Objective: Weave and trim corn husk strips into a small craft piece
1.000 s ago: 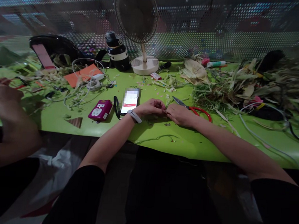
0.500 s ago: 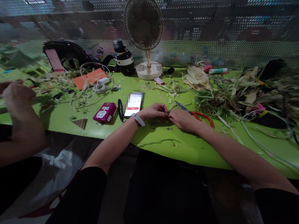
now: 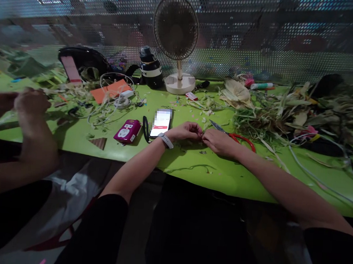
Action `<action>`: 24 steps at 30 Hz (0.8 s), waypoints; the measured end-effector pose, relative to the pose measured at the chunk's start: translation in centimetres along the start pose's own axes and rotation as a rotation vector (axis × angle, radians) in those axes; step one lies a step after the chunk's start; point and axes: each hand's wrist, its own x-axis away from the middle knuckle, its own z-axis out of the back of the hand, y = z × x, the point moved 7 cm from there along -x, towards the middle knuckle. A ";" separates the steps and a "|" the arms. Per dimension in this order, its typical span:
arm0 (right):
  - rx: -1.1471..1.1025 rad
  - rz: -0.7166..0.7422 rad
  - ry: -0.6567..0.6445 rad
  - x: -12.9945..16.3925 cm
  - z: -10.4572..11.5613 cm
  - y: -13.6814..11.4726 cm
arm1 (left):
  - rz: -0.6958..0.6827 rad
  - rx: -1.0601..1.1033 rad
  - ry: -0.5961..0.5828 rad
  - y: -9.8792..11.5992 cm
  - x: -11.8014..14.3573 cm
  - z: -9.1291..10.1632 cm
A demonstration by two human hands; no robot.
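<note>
Thin strip [image 3: 203, 135] too small to make out, pinched between curled left hand [image 3: 186, 131] and right hand [image 3: 219, 141], green table [image 3: 192, 165].

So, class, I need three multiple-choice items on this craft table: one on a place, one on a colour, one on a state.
1. Where does the phone lie?
A. just beyond the left hand
B. under the fan
C. on the leaf pile

2. What colour are the scissors' handles?
A. blue
B. red
C. yellow

3. How are the person's two hands?
A. far apart
B. both flat on the table
C. fingertips together over something small

Answers:
1 A: the phone lies by the wrist with the watch.
2 B: red loops show behind the right hand.
3 C: the fingertips meet, and what they pinch is too small to tell.
</note>
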 end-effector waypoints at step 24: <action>-0.238 -0.148 0.210 0.1 0.4 2.3 | -0.142 -0.266 0.048 2.1 0.6 0.3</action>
